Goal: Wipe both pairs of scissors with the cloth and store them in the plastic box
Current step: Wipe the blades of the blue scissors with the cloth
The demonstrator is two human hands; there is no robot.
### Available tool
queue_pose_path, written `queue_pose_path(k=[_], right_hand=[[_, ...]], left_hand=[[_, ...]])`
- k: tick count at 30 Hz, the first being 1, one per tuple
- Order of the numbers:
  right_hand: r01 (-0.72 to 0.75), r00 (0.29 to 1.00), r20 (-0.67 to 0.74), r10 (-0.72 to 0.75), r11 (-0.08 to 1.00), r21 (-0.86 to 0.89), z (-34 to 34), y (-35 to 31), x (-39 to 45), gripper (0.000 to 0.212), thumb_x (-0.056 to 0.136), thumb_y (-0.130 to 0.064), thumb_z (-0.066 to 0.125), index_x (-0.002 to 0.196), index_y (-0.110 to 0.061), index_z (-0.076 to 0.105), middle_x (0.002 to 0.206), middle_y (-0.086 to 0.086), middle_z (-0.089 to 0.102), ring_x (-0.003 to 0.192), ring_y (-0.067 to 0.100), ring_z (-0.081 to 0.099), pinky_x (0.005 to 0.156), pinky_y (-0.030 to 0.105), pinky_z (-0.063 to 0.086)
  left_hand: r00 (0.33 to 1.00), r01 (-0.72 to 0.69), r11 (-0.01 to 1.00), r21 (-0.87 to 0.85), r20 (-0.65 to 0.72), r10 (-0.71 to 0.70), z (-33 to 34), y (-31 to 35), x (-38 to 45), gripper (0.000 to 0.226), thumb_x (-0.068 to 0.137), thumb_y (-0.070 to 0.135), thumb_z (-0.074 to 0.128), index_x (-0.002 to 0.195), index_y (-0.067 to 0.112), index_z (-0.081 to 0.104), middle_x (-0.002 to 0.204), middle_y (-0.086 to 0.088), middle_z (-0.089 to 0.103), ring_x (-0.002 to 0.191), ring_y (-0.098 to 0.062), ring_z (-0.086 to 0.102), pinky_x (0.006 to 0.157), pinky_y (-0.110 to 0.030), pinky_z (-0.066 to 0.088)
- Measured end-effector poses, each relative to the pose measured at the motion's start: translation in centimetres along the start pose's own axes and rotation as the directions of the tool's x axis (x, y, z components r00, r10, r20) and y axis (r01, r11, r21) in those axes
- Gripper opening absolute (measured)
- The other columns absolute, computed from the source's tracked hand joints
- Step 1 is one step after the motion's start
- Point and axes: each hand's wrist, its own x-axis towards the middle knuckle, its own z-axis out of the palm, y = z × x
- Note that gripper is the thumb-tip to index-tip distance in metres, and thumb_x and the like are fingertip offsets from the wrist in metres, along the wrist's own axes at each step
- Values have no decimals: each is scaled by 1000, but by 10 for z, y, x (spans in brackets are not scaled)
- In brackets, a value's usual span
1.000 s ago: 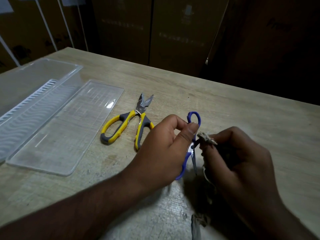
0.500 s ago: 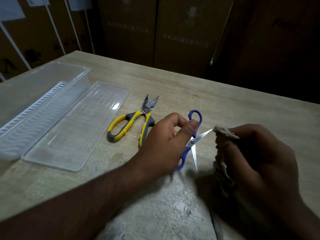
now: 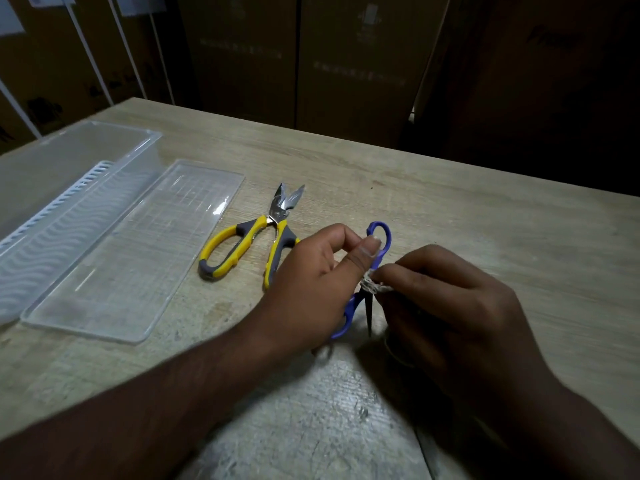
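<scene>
My left hand [image 3: 311, 285] grips the blue-handled scissors [image 3: 380, 233] by their handles, blades spread apart, one dark blade pointing down toward me. My right hand [image 3: 446, 310] pinches a frayed pale cloth [image 3: 372, 285] against the scissors near the pivot; the rest of the cloth is hidden under that hand. The yellow-and-grey scissors [image 3: 249, 244] lie flat on the wooden table [image 3: 450, 209] just left of my left hand, blades slightly apart and pointing away. The clear plastic box [image 3: 62, 188] stands open at the far left.
The box's flat clear lid [image 3: 138, 251] lies on the table between the box and the yellow scissors. A pale worn patch marks the table's near edge. Dark cardboard cartons line the back beyond the far edge.
My right hand has drawn the cloth back in from the blade tip to the pivot. The blade it held out to the right half a second ago is now covered.
</scene>
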Motion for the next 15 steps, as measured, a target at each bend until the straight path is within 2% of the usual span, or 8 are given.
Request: queue_pose_path(k=[2,4,11,15], right_hand=[[17,1000,18,-16,999,-41,-1,2,1,22,97,-21,64,112,-13,78,96,0,69,75,22,65,64,41,50],[44,999,23,-41,993,-110,-4,3,3,22,96,-23,63,110,-16,79,92,-2,69,72,20,63,64,40,48],[114,994,23,-111,972,-206,-14,6,4,18,90,-24,68,100,-20,82,87,-6,73,69,21,67,68,41,48],[139,990,63,-127,957,-255,-27,17,4,17,90,-28,68,96,-20,82,86,-4,74,67,23,69,70,42,49]], left_hand=[[1000,-6,1000,19,-3,6,-2,1,-2,27,102,30,60,84,10,60,42,-8,37,35,-13,25,39,-25,20],[1000,-5,1000,26,5,5,-1,1,-3,24,102,28,61,85,11,61,39,6,34,34,-9,21,39,-22,18],[1000,24,999,25,15,-24,3,-1,-2,25,100,31,63,88,9,63,40,6,32,32,-7,21,38,-18,18],[998,54,999,-10,20,-53,2,-1,-2,23,99,33,63,84,16,64,40,4,35,32,-8,22,38,-18,19]])
